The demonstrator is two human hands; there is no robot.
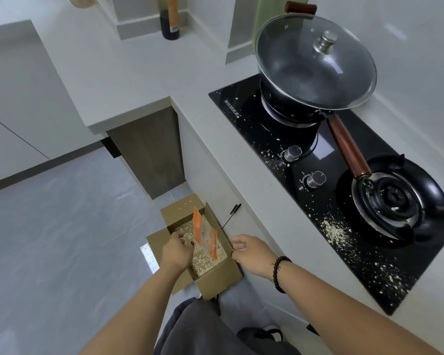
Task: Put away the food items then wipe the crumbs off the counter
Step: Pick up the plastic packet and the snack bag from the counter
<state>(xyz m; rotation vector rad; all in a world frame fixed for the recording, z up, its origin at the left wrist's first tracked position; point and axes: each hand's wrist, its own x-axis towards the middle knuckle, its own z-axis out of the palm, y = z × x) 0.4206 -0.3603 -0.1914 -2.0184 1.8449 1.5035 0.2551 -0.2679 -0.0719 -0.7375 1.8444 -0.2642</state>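
On the grey floor, a brown corrugated cardboard box (210, 275) is standing open against the cabinet front, its bottom strewn with pale crumbs. The left hand (174, 253) is reaching down into it, fingers curled around the lower edge of an orange-and-clear plastic food packet (205, 233), which is standing tilted inside the box. The right hand (250, 253) is resting at the box's near right rim, fingers bent over the edge; whether it is actually pinching the cardboard cannot be told. The two hands are working apart, one on each side of the packet.

Judgement: the putting-away stage is under way and appears close to finished for this item (no other loose food packet is showing on the counter).

Further right, the pale grey stone counter (144, 73) is carrying a few specks, and the black glass gas hob (326, 252) is still covered with scattered crumbs, heaviest just left of the near burner. A lidded black wok (315, 65) is sitting on the far burner. No cloth is in view; wiping looks entirely outstanding.
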